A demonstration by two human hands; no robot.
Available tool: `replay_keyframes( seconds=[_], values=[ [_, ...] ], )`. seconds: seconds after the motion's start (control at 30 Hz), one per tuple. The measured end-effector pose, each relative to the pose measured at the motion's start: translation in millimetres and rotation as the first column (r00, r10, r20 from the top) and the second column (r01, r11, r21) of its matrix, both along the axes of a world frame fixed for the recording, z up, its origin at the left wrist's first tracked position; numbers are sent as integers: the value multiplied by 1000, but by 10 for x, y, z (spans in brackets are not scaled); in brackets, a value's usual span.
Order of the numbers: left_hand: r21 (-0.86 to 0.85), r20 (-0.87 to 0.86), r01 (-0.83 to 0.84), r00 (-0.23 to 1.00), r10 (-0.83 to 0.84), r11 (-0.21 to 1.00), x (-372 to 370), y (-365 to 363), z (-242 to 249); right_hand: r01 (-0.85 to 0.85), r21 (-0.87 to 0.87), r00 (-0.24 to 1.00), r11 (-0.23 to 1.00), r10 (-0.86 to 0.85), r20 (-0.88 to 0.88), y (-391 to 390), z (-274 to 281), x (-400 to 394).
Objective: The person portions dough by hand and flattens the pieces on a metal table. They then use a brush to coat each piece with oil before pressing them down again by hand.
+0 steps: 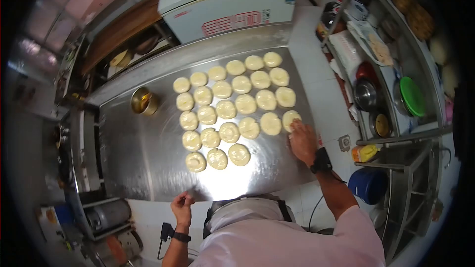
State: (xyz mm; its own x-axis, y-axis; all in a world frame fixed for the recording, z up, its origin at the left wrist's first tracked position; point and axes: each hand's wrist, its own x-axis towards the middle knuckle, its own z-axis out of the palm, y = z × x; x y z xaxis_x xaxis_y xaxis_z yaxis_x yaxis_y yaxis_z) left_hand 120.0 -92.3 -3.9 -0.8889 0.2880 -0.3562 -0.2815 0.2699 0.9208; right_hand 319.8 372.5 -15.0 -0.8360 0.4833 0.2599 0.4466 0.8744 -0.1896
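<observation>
Rows of flat, pale, shiny dough rounds point(226, 109) lie on the steel table point(148, 163). My right hand point(303, 142) reaches over the table's right side, its stretched fingertips touching the rightmost dough round point(291, 118) of its row and covering part of it. My left hand point(183, 206) is at the table's front edge, away from the dough, with its fingers curled together. Whatever is between those fingers, if anything, is hidden. A brass-coloured metal bowl point(144, 101) with something orange-yellow inside stands on the table's left part.
Behind the table is a white chest freezer point(227, 7). A metal shelf rack point(391, 138) on the right holds bowls, a green lid point(412, 96) and packages. A blue bucket point(368, 186) stands below it. Gas cylinders point(106, 215) are at lower left.
</observation>
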Motion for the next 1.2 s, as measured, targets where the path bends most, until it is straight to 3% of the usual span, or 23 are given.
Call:
replay_keyframes(
  seconds=[0.17, 0.23, 0.27, 0.33, 0.37, 0.43, 0.47, 0.53, 0.67, 0.73, 0.87, 0.9, 0.97, 1.07, 1.1, 1.17, 1.2],
  values=[
    [-63, -30, 30, 999, -32, 998, -58, 78, -20, 12, -154, 990, 988, 9, 141, 56, 93, -42],
    [-197, -288, 90, 946, -146, 976, -84, 115, 2, 27, -73, 989, 997, -16, 147, -49, 106, -47],
    [-208, -279, 82, 950, -139, 975, -93, 89, 31, 17, -85, 988, 996, -4, 155, -108, 88, -25],
    [-503, -458, 218, 753, -472, 836, -218, 328, 241, 21, -71, 993, 997, -13, 116, -83, 66, -28],
    [-506, -452, 222, 755, -476, 833, -244, 423, 275, 24, -76, 993, 997, -14, 121, -89, 66, -8],
    [-621, -494, 308, 560, -665, 721, -347, 697, 282, 24, -56, 999, 998, -21, 39, -20, 124, -42],
    [-612, -501, 312, 557, -662, 726, -401, 800, 257, 29, -44, 999, 999, -28, 40, -74, 242, -78],
    [-774, -398, 358, 369, -840, 523, -448, 914, 178, 187, -257, 981, 948, -196, -9, -317, 459, -69],
    [-830, -337, 372, 263, -904, 417, -535, 923, -2, 164, -183, 984, 969, -173, -32, -732, 337, 10],
    [-828, -362, 361, 238, -901, 429, -546, 907, -54, 98, -377, 992, 921, -122, -41, -1016, 399, -156],
    [-815, -412, 344, 221, -884, 466, -592, 900, -28, -157, -303, 984, 940, 123, -129, -1306, 447, -896],
    [-797, -421, 365, 233, -876, 480, -584, 892, -1, -152, -297, 985, 943, 119, -128, -1369, 442, -1077],
    [-781, -458, 367, 212, -863, 505, -588, 889, 68, -184, -119, 982, 976, 178, -64, -1436, 397, -1363],
    [-780, -408, 403, 252, -878, 478, -578, 857, 114, -252, -4, 965, 968, 251, 78, -1431, 51, -1432],
    [-773, -423, 399, 254, -870, 492, -595, 848, 108, -255, 13, 964, 967, 253, 80, -1402, 25, -1462],
    [-787, -419, 389, 233, -877, 479, -574, 805, 83, -217, -144, 922, 965, 251, 294, -1365, 94, -1515],
    [-804, -425, 365, 200, -883, 469, -578, 799, 23, -216, -117, 926, 969, 241, 291, -1369, 154, -1544]
  ],
)
